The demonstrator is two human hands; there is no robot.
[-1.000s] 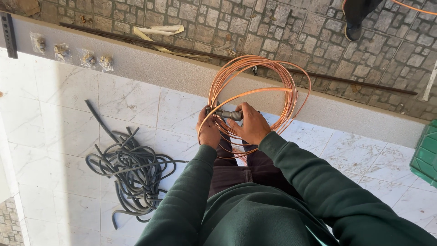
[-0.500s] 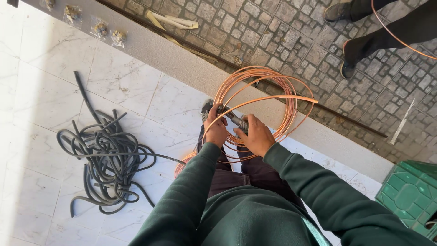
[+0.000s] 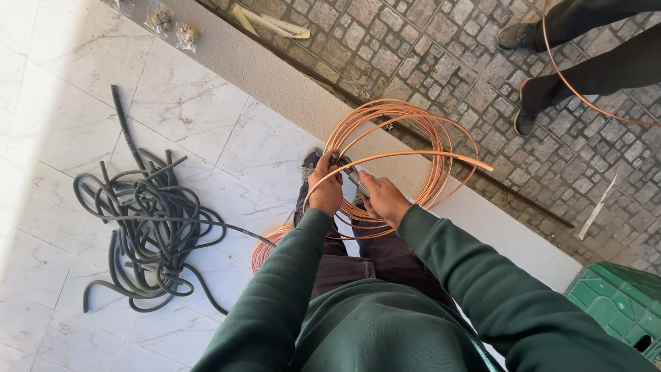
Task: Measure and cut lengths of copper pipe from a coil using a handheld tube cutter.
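Coils of thin orange copper tubing (image 3: pixel 406 148) were gripped by the closed left hand (image 3: pixel 326 189); a small grey tool (image 3: pixel 352 178) was clasped by the right hand (image 3: pixel 383 200).

To your left a tangle of black hose (image 3: pixel 141 224) lies on the white marble floor (image 3: pixel 206 117). Far left, two small bagged fittings (image 3: pixel 173 26) sit on the grey ledge (image 3: pixel 275 72). Beyond it, on the cobbled pavement (image 3: pixel 447 48), stands another person's dark shoe (image 3: pixel 527 114); a green crate (image 3: pixel 623 303) sits near right.

Copper tube's free end (image 3: pixel 482 166) farther right.
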